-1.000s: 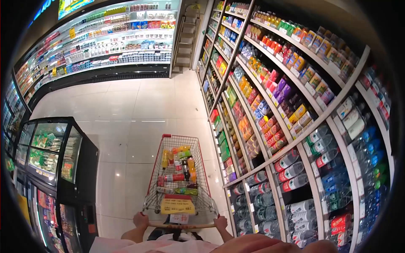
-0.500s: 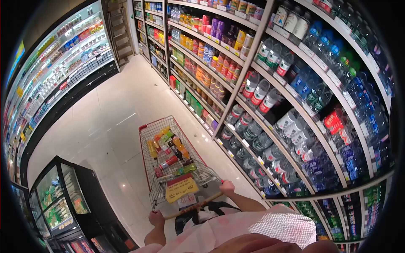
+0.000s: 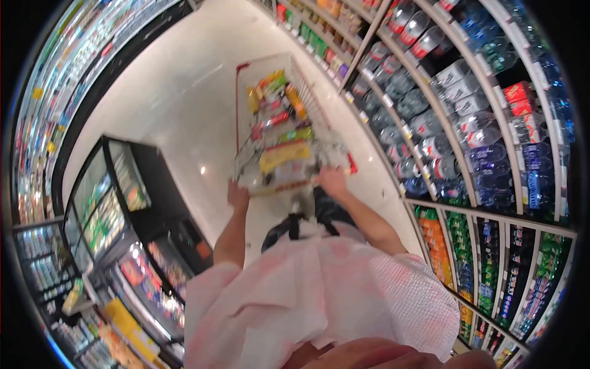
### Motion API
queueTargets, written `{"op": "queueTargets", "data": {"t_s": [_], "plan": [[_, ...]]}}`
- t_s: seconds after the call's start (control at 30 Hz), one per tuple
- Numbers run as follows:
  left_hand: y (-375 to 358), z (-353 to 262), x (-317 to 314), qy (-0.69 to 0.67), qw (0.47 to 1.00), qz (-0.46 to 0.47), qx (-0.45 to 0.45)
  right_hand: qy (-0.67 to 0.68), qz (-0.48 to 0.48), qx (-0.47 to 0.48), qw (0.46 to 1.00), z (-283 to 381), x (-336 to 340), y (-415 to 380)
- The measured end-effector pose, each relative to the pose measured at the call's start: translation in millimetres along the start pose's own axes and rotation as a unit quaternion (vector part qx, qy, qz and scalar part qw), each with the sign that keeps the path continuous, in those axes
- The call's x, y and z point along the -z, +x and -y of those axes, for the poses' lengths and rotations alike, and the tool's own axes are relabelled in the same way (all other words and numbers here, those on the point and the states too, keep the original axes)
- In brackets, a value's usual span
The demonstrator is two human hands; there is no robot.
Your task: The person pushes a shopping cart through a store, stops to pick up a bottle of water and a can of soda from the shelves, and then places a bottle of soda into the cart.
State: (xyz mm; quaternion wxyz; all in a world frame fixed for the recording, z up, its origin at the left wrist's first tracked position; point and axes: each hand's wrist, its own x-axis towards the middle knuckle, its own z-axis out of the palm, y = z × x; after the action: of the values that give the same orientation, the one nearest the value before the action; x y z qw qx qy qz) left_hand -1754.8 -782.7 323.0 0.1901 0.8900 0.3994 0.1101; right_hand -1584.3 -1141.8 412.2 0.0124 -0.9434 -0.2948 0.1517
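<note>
A wire shopping cart [image 3: 243, 65] with red trim stands in front of me, its push handle [image 3: 283, 188] across the near end. My left hand [image 3: 238, 194] is closed round the handle's left end. Toward the right end, my right hand [image 3: 332, 180] grips the same handle. Inside the basket lie several drinks and packets, among them an orange-yellow bottle [image 3: 294, 101], a red item [image 3: 275, 119] and a green packet [image 3: 296, 134]. A yellow sign [image 3: 286, 156] hangs at the cart's near end, its writing blurred.
Shelves of bottled water [image 3: 424, 117] run along the right, with more drink bottles [image 3: 433, 246] lower down. On the left stands a black glass-fronted cooler [image 3: 163, 178], and beyond it a long lit refrigerated display [image 3: 80, 67]. Pale tiled floor [image 3: 178, 104] lies between them.
The view has tipped downward, so the cart and both hands sit higher in it. My arms now look more stretched forward. Both hands keep hold of the handle.
</note>
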Motion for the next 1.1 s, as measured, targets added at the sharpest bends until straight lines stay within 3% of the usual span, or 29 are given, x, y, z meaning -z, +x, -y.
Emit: {"op": "queueTargets", "data": {"t_s": [0.03,0.07,0.13,0.2,0.3,0.5,0.6,0.8,0.9,1.0,1.07,1.1], "plan": [[-5,-26,23,-0.013,0.993,0.062,0.096,-0.001,-0.075,-0.026,0.997,5,-16,-2],[-4,-18,17,-0.044,0.983,0.113,0.138,0.013,-0.013,-0.082,0.996,16,-4,-2],[-10,-31,36,-0.010,0.967,0.166,0.195,0.020,-0.044,-0.100,0.994,13,-19,-5],[-22,-18,34,-0.038,0.967,0.177,0.182,0.028,0.010,-0.083,0.996,2,-21,-10],[-44,6,28,-0.079,0.963,0.183,0.179,0.046,0.008,0.022,0.999,-16,-39,-31],[-127,19,38,-0.107,0.964,0.135,0.202,0.049,0.005,-0.015,0.999,-11,-55,-106],[-188,16,53,-0.089,0.967,0.105,0.216,0.057,-0.018,0.020,0.998,-19,-73,-155],[-319,3,79,0.006,0.973,0.045,0.224,0.088,0.176,0.045,0.979,-32,-65,-255],[-400,12,91,0.023,0.970,0.048,0.236,0.095,0.409,0.111,0.901,-53,-97,-276],[-472,21,98,0.024,0.971,0.041,0.235,-0.019,0.382,0.079,0.921,-61,-168,-323],[-519,30,98,0.023,0.976,0.005,0.216,-0.089,0.371,0.086,0.920,-40,-119,-382],[-543,59,83,-0.009,0.987,-0.036,0.154,-0.079,0.349,0.112,0.927,-52,-170,-394]]}}
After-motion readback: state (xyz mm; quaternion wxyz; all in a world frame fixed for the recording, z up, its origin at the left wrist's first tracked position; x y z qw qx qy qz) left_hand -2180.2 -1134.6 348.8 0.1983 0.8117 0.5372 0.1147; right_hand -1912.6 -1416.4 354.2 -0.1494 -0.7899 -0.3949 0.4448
